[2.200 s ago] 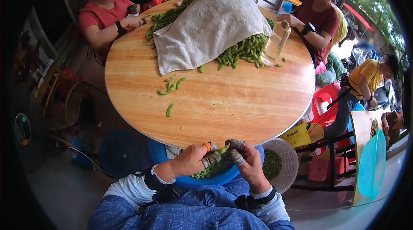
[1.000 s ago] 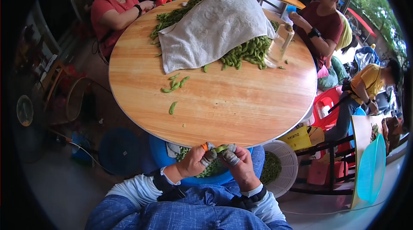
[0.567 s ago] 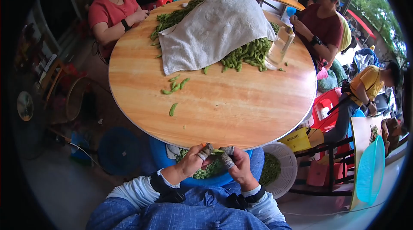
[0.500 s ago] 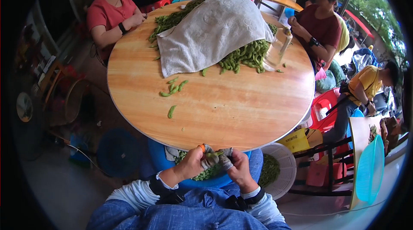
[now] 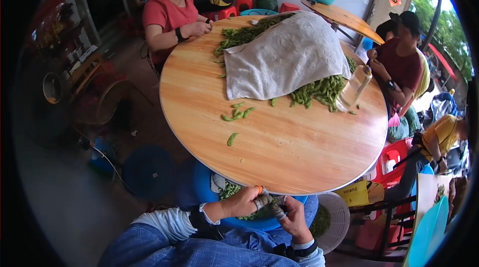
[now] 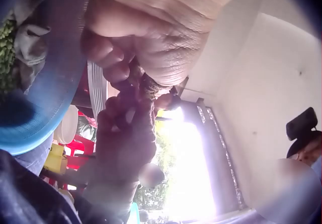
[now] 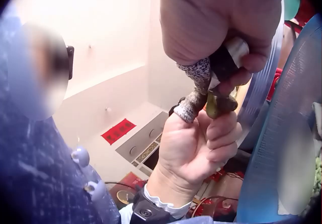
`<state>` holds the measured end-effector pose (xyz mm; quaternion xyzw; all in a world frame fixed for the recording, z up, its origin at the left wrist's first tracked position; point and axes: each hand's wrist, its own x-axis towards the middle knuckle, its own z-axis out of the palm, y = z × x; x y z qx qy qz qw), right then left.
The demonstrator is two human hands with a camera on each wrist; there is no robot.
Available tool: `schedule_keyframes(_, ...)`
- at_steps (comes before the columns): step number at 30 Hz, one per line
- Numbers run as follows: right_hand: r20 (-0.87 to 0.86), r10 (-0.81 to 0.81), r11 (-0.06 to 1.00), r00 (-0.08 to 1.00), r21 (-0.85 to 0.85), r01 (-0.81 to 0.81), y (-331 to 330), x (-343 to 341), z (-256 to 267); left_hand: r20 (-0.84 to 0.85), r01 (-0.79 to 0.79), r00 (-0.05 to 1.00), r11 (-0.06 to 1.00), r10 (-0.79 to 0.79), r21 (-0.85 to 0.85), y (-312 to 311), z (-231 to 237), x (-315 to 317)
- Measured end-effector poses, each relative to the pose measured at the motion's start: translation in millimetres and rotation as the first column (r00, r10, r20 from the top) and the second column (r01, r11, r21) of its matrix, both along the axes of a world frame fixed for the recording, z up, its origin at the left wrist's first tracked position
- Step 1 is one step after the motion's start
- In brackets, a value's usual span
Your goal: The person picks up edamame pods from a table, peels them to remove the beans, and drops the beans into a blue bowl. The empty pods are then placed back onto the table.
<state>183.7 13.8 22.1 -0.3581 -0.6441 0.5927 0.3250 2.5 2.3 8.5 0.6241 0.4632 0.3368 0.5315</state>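
Observation:
My left hand [image 5: 242, 202] pinches a green soybean pod [image 7: 213, 106] between its thumb and forefinger, just off the near table edge. Grey wraps cover the fingertips of both hands, and an orange band rings one left finger. Facing it, my right hand [image 5: 295, 218] has its wrapped thumb and forefinger curled together at the pod's other side; the fingers hide most of the pod in the head view. Below the hands stands a blue tub [image 5: 203, 187] with shelled beans [image 5: 229, 190] and a grey cloth [image 5: 218, 182] inside.
A light towel [image 5: 284, 57] covers a heap of pods [image 5: 319, 92] on the round wooden table [image 5: 279, 147]. Beside the heap is a clear bottle [image 5: 354, 90]. A white basket [image 5: 341, 223] stands right of the tub. Other people sit around the table.
The head view has turned, so the table and tub sit farther right and lower. My hands stay close together; the pod, plainly visible between them earlier, is now mostly covered by the fingers.

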Motion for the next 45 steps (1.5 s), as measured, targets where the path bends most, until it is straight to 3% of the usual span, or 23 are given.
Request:
schedule_keyframes(1,0.037,0.002,1.000,0.999,0.022,-0.003,0,-1,-2,-0.146,-0.023,0.989,0.998,0.031,0.054,-3,8,1)
schedule_keyframes(3,0.114,-0.011,0.998,0.993,0.066,0.003,-1,-2,-5,-0.201,-0.082,0.975,0.994,0.095,0.073,-7,10,4)
schedule_keyframes(4,0.065,-0.042,0.996,0.997,0.078,0.036,-2,-5,-7,-0.194,-0.106,0.973,0.991,0.121,0.084,-7,6,6)
schedule_keyframes(7,0.137,-0.033,0.965,0.990,0.260,-0.004,0,-8,-10,-0.163,-0.145,0.974,0.985,0.158,0.092,-9,0,7)
schedule_keyframes(9,0.125,-0.045,0.983,0.991,0.185,0.021,-3,-10,-11,-0.129,-0.139,0.981,0.987,0.148,0.075,-10,5,4)
schedule_keyframes(12,0.091,-0.043,0.993,0.995,0.113,0.033,-7,-13,-24,-0.051,-0.150,0.988,0.977,0.144,-0.153,-11,-11,1)
schedule_keyframes(15,0.088,-0.037,0.992,0.995,0.125,0.026,-7,-13,-31,-0.135,-0.118,0.983,0.992,0.124,0.050,-13,-19,-3)
schedule_keyframes(18,0.047,-0.154,0.988,0.987,0.013,0.154,-8,1,-33,-0.524,0.160,0.847,0.984,-0.095,0.080,-11,-21,-8)
schedule_keyframes(19,0.028,-0.214,0.975,0.976,-0.051,0.215,-9,11,-36,-0.516,0.176,0.857,0.952,-0.023,0.251,-12,-21,-10)
schedule_keyframes(21,0.087,-0.388,0.922,0.918,0.029,0.387,-2,59,-59,-0.461,0.197,0.880,0.800,0.110,0.566,-17,-20,-13)
schedule_keyframes(22,0.199,-0.491,0.871,0.848,0.120,0.476,2,83,-56,-0.496,0.265,0.868,0.860,-0.017,0.436,-14,1,-21)
schedule_keyframes(24,0.376,-0.656,0.755,0.654,0.316,0.575,2,129,-54,-0.374,0.125,0.923,0.847,0.092,0.516,3,29,-44)
schedule_keyframes(25,0.436,-0.720,0.694,0.540,0.416,0.588,-4,149,-58,-0.353,0.007,0.903,0.814,0.244,0.581,17,38,-58)
schedule_keyframes(27,0.448,-0.703,0.708,0.552,0.370,0.602,-11,181,-76,-0.314,-0.171,0.792,0.685,0.523,0.708,54,53,-86)
schedule_keyframes(29,0.441,-0.682,0.723,0.584,0.285,0.629,-18,196,-96,-0.349,-0.192,0.674,0.611,0.651,0.768,92,50,-112)
schedule_keyframes(31,0.386,-0.686,0.714,0.617,0.196,0.672,-21,166,-76,-0.486,-0.121,0.583,0.660,0.651,0.741,125,24,-141)
schedule_keyframes(33,0.339,-0.669,0.728,0.662,0.118,0.675,-20,139,-62,-0.618,0.034,0.566,0.734,0.545,0.678,134,11,-157)
schedule_keyframes(36,0.298,-0.571,0.813,0.765,0.082,0.576,-17,106,-46,-0.627,-0.002,0.547,0.749,0.555,0.662,128,15,-152)
schedule_keyframes(39,0.241,-0.459,0.889,0.855,0.118,0.443,-11,72,-18,-0.407,-0.299,0.761,0.829,0.506,0.472,109,14,-134)
schedule_keyframes(40,0.151,-0.433,0.901,0.889,0.056,0.430,-7,63,-14,-0.213,-0.373,0.867,0.869,0.451,0.325,101,11,-122)
schedule_keyframes(41,0.054,-0.393,0.919,0.918,-0.009,0.394,-4,51,-12,-0.001,-0.417,0.906,0.895,0.423,0.159,89,10,-106)
schedule_keyframes(45,-0.192,-0.219,0.965,0.957,-0.189,0.182,10,5,13,0.418,-0.169,0.857,0.931,0.301,-0.324,36,30,-38)
